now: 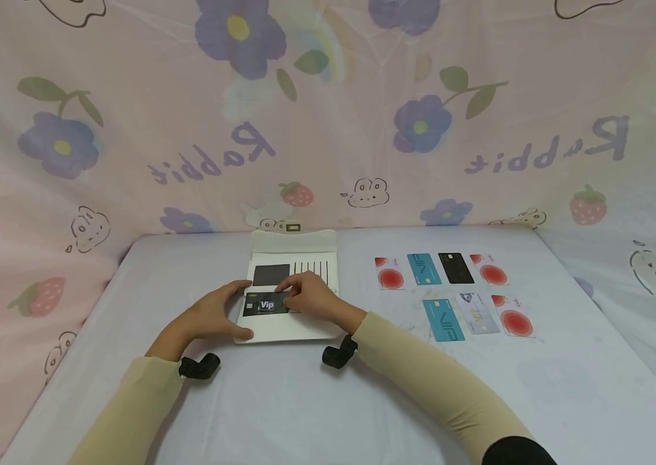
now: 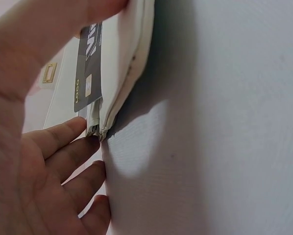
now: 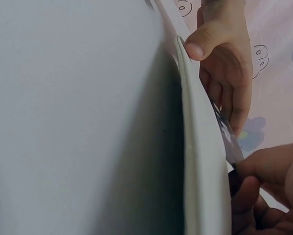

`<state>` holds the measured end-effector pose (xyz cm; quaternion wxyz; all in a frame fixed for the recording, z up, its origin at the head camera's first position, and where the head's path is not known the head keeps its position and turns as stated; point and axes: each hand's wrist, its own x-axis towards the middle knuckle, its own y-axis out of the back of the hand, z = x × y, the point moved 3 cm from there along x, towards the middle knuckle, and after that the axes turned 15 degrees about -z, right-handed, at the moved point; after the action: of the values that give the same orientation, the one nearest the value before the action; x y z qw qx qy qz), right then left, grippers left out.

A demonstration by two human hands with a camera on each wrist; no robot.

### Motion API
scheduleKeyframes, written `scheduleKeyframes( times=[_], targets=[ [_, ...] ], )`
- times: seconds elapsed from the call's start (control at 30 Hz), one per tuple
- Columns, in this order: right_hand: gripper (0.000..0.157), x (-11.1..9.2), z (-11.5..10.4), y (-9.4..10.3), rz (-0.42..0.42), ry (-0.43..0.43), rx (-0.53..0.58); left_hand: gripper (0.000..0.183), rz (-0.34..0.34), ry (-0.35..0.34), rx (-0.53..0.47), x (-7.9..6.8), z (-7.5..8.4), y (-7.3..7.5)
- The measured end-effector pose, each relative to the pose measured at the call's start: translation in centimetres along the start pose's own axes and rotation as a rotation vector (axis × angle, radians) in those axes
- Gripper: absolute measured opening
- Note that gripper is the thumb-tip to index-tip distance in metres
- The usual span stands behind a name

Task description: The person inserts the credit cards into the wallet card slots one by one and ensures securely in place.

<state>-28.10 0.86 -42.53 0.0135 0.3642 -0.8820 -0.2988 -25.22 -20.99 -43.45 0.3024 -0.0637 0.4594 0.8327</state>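
Note:
A white bifold card wallet (image 1: pixel 299 329) lies opened out on the table, its flap at the far end. The left hand (image 1: pixel 208 316) holds its left side, thumb at the near corner and fingers along the edge. Between thumb and fingertips, the right hand (image 1: pixel 312 298) pinches the right part of a black Vip card (image 1: pixel 259 304). This card lies over the wallet's near half; in the left wrist view the card (image 2: pixel 87 73) sticks out past the white panel. How deep it sits in a slot cannot be told. A dark grey patch (image 1: pixel 271 274) shows on the wallet's far half, beside several dark slits.
Right of the wallet, several loose cards lie in two rows: red-and-white cards (image 1: pixel 390 278), blue VIP cards (image 1: pixel 424 268), a black card (image 1: pixel 456 268) and a silver card (image 1: pixel 477 313). A patterned curtain (image 1: pixel 328 129) stands behind the white table (image 1: pixel 305 400).

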Motion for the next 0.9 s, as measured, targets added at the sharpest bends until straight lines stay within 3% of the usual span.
scheduleKeyframes(
  times=[0.9],
  targets=[
    [0.025, 0.01, 0.04, -0.09, -0.042, 0.033, -0.049, 0.109, 0.001, -0.016, 0.000, -0.01, 0.14, -0.05]
  ],
)
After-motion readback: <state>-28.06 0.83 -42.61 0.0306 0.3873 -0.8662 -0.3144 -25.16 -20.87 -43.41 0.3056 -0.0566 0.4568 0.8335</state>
